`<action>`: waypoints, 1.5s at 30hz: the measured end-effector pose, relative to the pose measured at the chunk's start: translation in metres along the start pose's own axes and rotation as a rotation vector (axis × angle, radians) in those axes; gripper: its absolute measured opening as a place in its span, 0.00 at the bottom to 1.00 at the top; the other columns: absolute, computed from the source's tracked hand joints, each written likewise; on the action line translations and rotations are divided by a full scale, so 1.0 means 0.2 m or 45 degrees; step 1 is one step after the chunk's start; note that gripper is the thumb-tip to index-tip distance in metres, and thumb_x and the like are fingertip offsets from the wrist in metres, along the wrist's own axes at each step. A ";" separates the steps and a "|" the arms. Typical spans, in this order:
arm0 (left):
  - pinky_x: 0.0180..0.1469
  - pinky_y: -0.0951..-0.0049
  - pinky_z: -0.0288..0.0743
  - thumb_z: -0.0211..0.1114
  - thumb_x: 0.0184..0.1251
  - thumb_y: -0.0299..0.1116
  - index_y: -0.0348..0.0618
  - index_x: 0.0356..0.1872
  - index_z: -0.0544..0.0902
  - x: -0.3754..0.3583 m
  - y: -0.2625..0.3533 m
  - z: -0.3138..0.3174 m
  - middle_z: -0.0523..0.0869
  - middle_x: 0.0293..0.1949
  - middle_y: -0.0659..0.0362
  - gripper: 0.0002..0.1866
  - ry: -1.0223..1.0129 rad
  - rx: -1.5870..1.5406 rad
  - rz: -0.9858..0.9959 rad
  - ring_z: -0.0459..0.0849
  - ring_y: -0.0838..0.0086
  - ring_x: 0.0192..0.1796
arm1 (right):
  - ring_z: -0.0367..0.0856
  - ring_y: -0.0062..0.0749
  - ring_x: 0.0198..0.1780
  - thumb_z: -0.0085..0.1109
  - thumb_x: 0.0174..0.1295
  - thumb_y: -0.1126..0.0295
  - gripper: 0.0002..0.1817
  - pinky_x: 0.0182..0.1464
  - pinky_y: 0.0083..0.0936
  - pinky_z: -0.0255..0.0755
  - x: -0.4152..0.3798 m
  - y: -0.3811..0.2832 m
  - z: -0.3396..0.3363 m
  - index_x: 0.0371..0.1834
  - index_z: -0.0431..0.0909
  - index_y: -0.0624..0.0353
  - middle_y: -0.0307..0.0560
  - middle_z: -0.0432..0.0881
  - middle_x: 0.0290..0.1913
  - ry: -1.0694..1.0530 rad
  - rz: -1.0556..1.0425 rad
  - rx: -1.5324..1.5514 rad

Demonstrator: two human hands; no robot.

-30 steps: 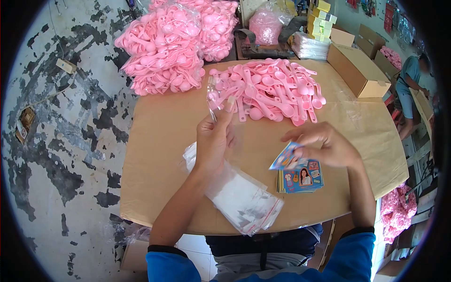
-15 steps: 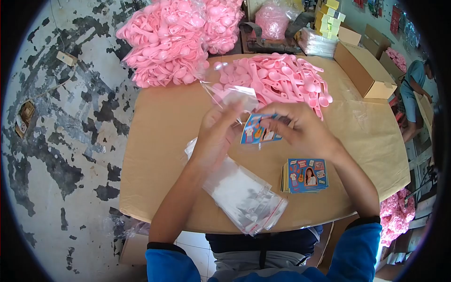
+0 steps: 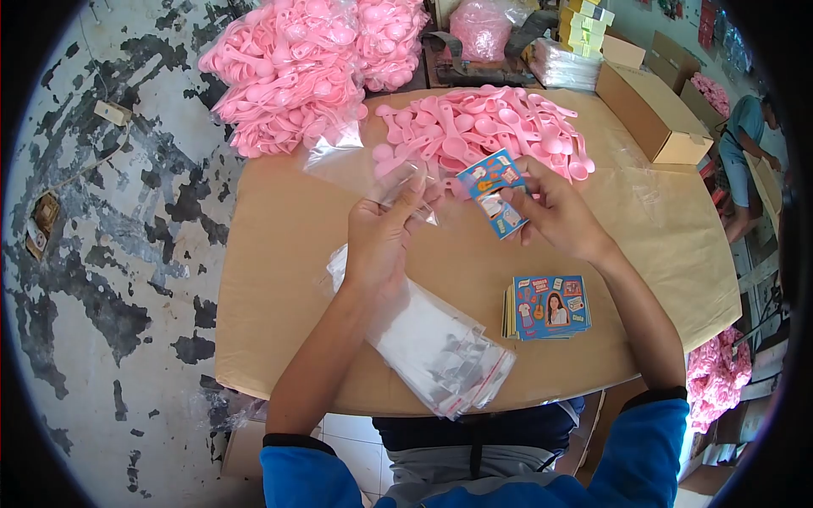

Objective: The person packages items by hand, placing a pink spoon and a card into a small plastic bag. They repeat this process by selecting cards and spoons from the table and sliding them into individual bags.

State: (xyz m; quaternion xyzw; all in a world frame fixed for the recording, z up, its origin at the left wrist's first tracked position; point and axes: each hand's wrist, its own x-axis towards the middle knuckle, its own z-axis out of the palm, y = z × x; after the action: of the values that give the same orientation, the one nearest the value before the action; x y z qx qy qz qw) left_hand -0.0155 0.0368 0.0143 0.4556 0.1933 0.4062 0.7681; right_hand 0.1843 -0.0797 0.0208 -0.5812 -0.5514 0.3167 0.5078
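Brown paper covers the table (image 3: 279,279), filling mid-view. Bagged pink spoons (image 3: 288,72) piled at far left; loose pink spoons (image 3: 474,127) heaped beside them on the paper. Cardboard box (image 3: 656,110), far right. Clear bag stack (image 3: 440,339) near the front edge, fanned unevenly, partly hidden by the left wrist; a wrist drag could scatter it. Left hand (image 3: 381,241) pinches one clear bag (image 3: 339,157) above the paper; can't tell if its mouth is open. Film looks thin: could crumple or slip from a loose pinch. Right hand (image 3: 555,212) also pinching, thumb over fingers. Card stack (image 3: 550,306) below it, edges uneven; a sleeve knock could spill it. Smallest: blue printed card (image 3: 493,190) in the right hand, tilted, near the held bag, contact unclear. Corner could snag film at that tilt; doubled cards possible, can't tell.
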 end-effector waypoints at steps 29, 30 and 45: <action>0.53 0.72 0.78 0.67 0.69 0.33 0.37 0.48 0.82 -0.05 -0.01 0.07 0.87 0.45 0.58 0.12 -0.236 0.127 0.032 0.84 0.78 0.47 | 0.67 0.09 0.31 0.57 0.69 0.70 0.11 0.32 0.16 0.65 -0.06 -0.07 0.07 0.48 0.82 0.65 0.29 0.75 0.28 -0.042 -0.002 -0.021; 0.53 0.72 0.78 0.67 0.69 0.33 0.37 0.49 0.82 -0.06 -0.02 0.07 0.87 0.45 0.58 0.13 -0.231 0.173 0.044 0.84 0.78 0.47 | 0.67 0.09 0.31 0.57 0.69 0.70 0.11 0.32 0.16 0.65 -0.06 -0.05 0.08 0.48 0.82 0.65 0.29 0.75 0.28 -0.023 -0.027 -0.017; 0.66 0.63 0.71 0.50 0.77 0.40 0.39 0.71 0.61 -0.11 0.01 0.10 0.72 0.66 0.50 0.27 -0.563 0.163 0.229 0.73 0.65 0.67 | 0.72 0.10 0.30 0.62 0.68 0.64 0.11 0.32 0.16 0.68 -0.08 -0.11 0.18 0.44 0.83 0.61 0.32 0.79 0.29 0.007 -0.056 0.255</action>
State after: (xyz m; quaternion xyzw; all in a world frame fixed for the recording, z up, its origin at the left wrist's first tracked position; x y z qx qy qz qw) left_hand -0.0165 0.0092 0.0255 0.5965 0.0044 0.3504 0.7221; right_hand 0.1403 -0.0887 0.0271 -0.5163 -0.5282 0.3573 0.5716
